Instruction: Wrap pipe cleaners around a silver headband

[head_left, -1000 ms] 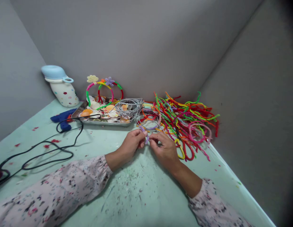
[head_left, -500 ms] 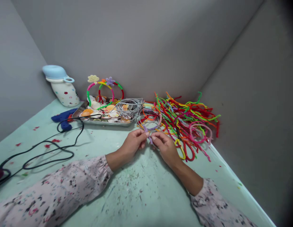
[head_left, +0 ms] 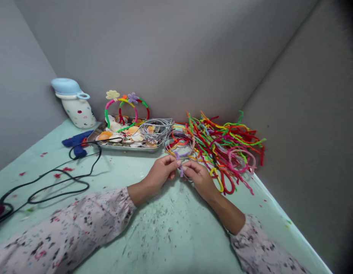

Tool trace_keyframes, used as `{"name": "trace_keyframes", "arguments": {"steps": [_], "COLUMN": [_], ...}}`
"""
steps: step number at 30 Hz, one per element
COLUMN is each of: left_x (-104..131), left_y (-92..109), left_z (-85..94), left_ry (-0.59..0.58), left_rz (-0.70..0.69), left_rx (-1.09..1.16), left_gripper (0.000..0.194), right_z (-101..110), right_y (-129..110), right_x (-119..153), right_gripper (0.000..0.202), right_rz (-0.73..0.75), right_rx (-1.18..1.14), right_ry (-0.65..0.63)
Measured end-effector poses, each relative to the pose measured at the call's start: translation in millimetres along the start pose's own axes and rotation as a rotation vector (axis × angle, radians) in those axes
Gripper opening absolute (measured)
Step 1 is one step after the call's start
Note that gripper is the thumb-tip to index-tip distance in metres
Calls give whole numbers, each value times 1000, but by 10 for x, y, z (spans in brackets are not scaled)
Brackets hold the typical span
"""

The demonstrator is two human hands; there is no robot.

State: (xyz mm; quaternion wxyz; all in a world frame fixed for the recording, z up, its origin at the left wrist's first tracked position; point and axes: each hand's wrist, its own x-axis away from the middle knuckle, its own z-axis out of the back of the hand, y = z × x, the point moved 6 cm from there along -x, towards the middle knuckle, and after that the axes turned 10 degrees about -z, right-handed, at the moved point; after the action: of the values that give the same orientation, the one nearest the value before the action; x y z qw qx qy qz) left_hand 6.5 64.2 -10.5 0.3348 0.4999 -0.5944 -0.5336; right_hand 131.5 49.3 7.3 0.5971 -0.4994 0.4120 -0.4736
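A short purple pipe cleaner [head_left: 177, 155] is pinched between my two hands, its ends poking out above and below the fingertips. My left hand [head_left: 162, 170] grips it from the left, thumb against forefinger. From the right, my right hand [head_left: 199, 178] pinches it too, the fingertips of both hands nearly touching. Just behind the fingers lie loops of grey wire [head_left: 172, 146]; whether the pipe cleaner is joined to one of them I cannot tell. Beside my right hand rest scissors with yellow and red handles [head_left: 228, 182].
Multicoloured pipe cleaners [head_left: 222, 137] are heaped at the back right. A metal tray [head_left: 131, 148] holds shells, coiled wire and two flower-topped hoops [head_left: 120, 101]. Left of it are a blue glue gun [head_left: 76, 140], a black cord [head_left: 88, 175] and a white bottle [head_left: 79, 110].
The purple pipe cleaner has shifted slightly within my fingertips and now stands a little more upright. Both hands stay in nearly the same place.
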Motion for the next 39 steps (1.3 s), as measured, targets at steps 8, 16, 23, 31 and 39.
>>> {"name": "trace_keyframes", "arguments": {"steps": [8,16,23,31,39], "left_x": [-3,-6,-6,-5,-3], "left_y": [0,17,49,39,35], "left_z": [1,-12,-8,11,17], "left_ry": [-7,-14,14,23,23], "left_rz": [-15,-18,-22,-33,-33], "left_rx": [4,15,-12,-39,-28], "left_gripper": [27,27,28,30,30], "right_z": [12,14,19,33,36], "right_y": [-7,-3,2,53,-5], "right_x": [-6,-11,-8,10,31], "right_gripper": [18,18,17,16,17], "right_rz": [-9,-14,-32,7,54], "right_rx": [17,45,53,113,200], "right_ry": [-14,-29,-4,68,130]}}
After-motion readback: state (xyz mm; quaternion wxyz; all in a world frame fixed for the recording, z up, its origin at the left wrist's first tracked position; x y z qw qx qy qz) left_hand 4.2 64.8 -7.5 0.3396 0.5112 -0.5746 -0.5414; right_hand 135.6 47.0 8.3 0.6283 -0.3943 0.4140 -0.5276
